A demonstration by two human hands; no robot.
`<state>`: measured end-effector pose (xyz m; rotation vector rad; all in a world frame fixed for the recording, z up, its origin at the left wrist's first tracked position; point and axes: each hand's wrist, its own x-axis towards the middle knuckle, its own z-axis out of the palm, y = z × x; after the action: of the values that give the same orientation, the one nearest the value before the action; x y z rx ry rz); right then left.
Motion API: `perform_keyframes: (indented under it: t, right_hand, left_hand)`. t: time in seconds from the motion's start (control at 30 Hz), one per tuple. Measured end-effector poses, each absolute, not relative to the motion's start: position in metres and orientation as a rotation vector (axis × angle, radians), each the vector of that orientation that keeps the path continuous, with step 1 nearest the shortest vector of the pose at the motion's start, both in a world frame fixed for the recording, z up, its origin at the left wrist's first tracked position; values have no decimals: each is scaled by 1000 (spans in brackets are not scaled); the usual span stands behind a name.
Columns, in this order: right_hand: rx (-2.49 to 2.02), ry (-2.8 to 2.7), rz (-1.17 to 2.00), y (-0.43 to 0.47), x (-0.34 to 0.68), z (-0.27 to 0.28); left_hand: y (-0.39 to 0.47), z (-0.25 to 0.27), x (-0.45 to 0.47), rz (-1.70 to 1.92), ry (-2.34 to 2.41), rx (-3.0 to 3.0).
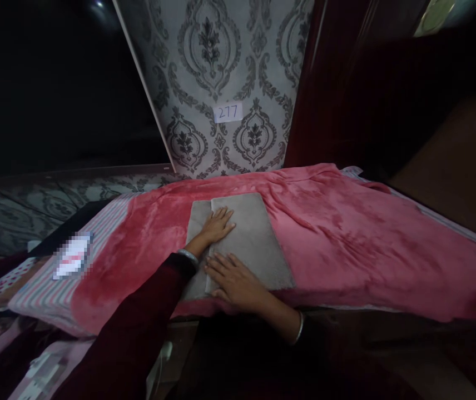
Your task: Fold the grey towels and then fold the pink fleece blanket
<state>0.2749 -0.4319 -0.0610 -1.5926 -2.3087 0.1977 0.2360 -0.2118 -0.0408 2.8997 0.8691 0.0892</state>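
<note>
Where the grey cloth [250,222] lies folded on the pink blanket [325,239], we have both hands down on top of it, so the cloth sits directly under them. Our left hand [217,225] is farther from us, palm down and open, fingers spread toward the cloth's far edge; it covers part of the fold line, its fingers reaching onto the wider right section and its wrist over the narrower left strip. Our right hand [236,282] is nearer, also flat and open, fingers fanned toward the left, fingertips at about the fold line, heel by the near edge. Neither hand grips anything; the two sit close together but apart. We note a silver bracelet on each wrist, left [188,257] and right [300,328], plus a dark red sleeve [138,311] on the left arm. Cloth is left of the blanket's middle, with pink showing on all sides and wrinkles to its right. Left of the blanket we see a striped sheet [40,294] with a paper [72,255] on it, pixelated, unreadable. Behind: patterned wallpaper [208,61] with a label [228,112] reading 277, a dark screen [54,83] to the left, dark red wood [330,89] to the right.
</note>
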Motion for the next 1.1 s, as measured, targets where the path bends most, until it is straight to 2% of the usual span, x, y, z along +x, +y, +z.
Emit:
perform_keyframes:
  t: [0.6, 0.93, 1.1]
  right_hand:
    - [-1521, -2290, 386, -434, 279, -53]
    - [-1452, -2276, 421, -438, 280, -52]
    - [-1382, -2230, 545, -415, 308, -35]
  left_hand:
    - [-135, -34, 275, 27, 1120, 2772]
    - [-134, -30, 276, 69, 1182, 2754]
    - [-136, -31, 275, 69, 1196, 2759]
